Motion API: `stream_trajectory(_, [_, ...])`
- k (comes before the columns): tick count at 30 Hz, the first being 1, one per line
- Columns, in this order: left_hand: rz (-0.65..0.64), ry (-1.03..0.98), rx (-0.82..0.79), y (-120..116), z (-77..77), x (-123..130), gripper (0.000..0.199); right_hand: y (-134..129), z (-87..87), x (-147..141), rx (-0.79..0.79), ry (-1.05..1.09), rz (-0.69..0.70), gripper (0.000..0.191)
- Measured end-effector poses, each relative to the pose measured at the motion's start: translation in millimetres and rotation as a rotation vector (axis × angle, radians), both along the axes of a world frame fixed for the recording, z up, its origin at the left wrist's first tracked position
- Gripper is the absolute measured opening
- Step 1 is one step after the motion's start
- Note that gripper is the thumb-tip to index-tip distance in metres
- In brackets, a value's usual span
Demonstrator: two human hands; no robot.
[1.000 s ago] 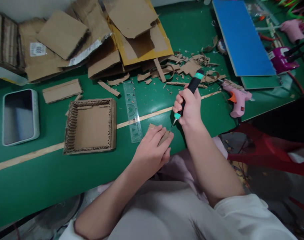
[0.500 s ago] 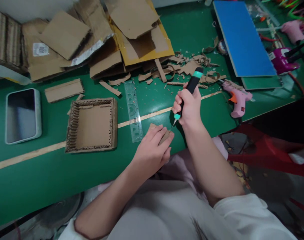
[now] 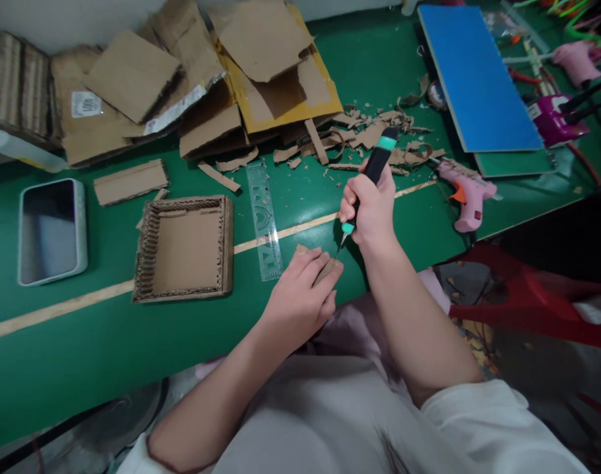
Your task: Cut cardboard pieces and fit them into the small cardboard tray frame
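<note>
My right hand point(image 3: 372, 204) is wrapped round a black and teal pen-like cutter point(image 3: 379, 158), its thin metal tip pointing down to the edge of a small cardboard piece point(image 3: 328, 270). That piece is gripped under the fingers of my left hand point(image 3: 300, 289), near the table's front edge, and is mostly covered. Left of my hands lies a clear plastic ruler point(image 3: 263, 224). Further left, a shallow square cardboard tray point(image 3: 187, 250) with corrugated walls rests on the green table point(image 3: 182, 336).
Cardboard sheets point(image 3: 132, 76) pile up at the back left, with scraps point(image 3: 374, 131) beside them. A phone point(image 3: 52, 230) lies far left. To the right are a pink glue gun point(image 3: 470, 197), a blue board point(image 3: 482, 79) and a red chair point(image 3: 522, 289).
The view has shifted slightly, so objects on the left appear a little further right. Both hands keep nearly the same pose, with the cutter tip still at the cardboard piece.
</note>
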State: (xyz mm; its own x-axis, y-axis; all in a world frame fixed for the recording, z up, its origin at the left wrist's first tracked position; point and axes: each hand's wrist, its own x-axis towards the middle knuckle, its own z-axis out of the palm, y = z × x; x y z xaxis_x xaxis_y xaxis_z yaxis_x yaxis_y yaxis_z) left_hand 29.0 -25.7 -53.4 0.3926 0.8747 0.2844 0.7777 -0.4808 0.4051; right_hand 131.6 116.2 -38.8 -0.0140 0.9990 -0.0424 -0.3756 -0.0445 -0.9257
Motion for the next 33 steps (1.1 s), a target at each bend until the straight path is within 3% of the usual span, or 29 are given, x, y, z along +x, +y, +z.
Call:
stream_trajectory(8, [0.007, 0.001, 0.006, -1, 1.6, -1, 0.035, 0, 1.8, 7, -0.142, 0.078, 0.002, 0.023])
stream_trajectory(16, [-0.005, -0.008, -0.018, -1, 1.7, -1, 0.036, -2, 0.3, 5, -0.168, 0.065, 0.054, 0.023])
stream_trajectory(25, [-0.008, -0.003, -0.033, -1, 2.7, -1, 0.037, -3, 0.8, 2, -0.149, 0.057, 0.039, 0.022])
stream_trajectory(33, [-0.012, 0.0, -0.038, -1, 2.7, -1, 0.036, -7, 0.3, -3, 0.007, 0.011, 0.028, 0.023])
